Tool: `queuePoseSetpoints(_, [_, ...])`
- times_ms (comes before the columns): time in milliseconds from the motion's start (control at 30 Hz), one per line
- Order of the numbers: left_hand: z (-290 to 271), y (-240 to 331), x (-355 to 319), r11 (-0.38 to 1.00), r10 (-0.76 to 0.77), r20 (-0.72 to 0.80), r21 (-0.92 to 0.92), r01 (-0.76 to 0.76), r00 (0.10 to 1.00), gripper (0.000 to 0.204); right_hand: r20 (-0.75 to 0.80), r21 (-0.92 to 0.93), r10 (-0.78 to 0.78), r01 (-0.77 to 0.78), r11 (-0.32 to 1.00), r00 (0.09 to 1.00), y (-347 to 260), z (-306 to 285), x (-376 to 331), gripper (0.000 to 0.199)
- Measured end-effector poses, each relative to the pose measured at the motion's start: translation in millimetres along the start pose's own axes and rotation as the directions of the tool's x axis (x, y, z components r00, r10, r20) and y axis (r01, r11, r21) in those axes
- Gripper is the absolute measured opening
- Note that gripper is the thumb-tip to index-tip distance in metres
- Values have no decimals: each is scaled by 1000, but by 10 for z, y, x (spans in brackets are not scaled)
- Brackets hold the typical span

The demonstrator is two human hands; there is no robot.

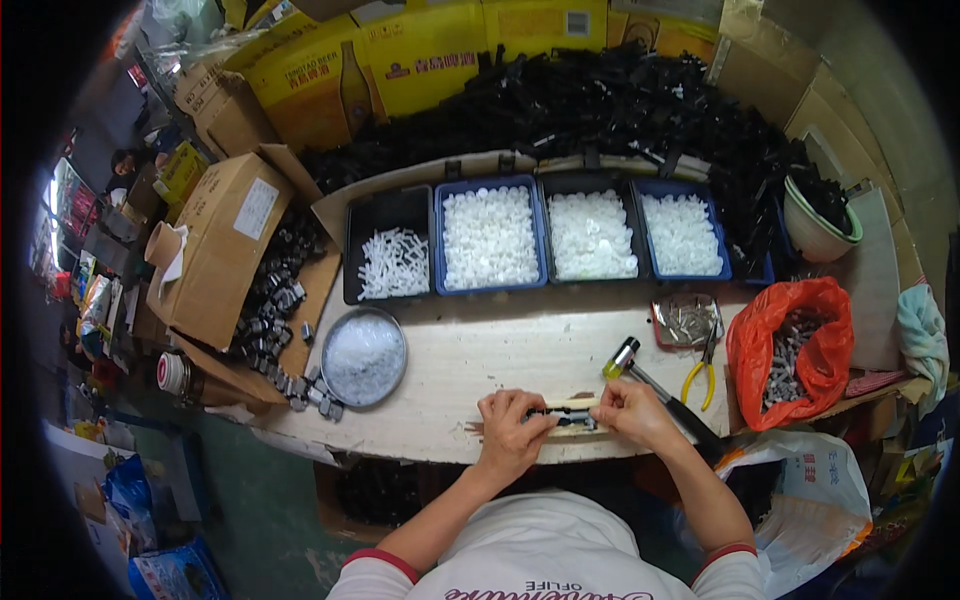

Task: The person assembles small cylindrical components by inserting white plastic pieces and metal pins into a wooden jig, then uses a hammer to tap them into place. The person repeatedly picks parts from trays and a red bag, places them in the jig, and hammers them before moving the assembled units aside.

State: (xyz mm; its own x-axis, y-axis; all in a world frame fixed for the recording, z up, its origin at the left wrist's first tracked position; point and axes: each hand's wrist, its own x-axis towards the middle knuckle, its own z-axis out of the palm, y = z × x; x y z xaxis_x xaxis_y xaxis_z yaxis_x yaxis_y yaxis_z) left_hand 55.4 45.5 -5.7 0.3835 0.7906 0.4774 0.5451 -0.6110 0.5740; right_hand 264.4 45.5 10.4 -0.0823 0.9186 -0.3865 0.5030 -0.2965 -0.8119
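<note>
Close to the table's front edge, a small black and grey part (566,418) lies along a cream-coloured strip or block (570,403). My left hand (512,432) is closed at the part's left end, with thumb and fingers pressing on it. At the right end my right hand (632,412) is closed in a pinch; its fingertips hide whatever they hold, if anything. Just beyond my right hand lies a hammer (675,403) with a shiny head and black handle. Its handle runs behind my right wrist. Yellow-handled pliers (701,380) rest farther right.
Four bins (490,291) of small white plastic pieces stand in a row behind. A round metal dish (402,372) sits left, beside an open carton (228,250) spilling black parts. A small tray of metal pins (686,322) and a red bag (745,350) stand right. Black parts (560,105) pile up behind.
</note>
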Motion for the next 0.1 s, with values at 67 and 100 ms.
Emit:
queuePoseSetpoints(67, [7, -9, -10, 999, 29, -22, 26, -28, 999, 17, 107, -273, -76, 103, 956, 991, -137, -88, 64, 17])
queuePoseSetpoints(100, [2, -43, 55, 999, 42, -31, 26, -41, 999, 17, 164, -400, -97, 156, 903, 982, -245, -158, 94, 18])
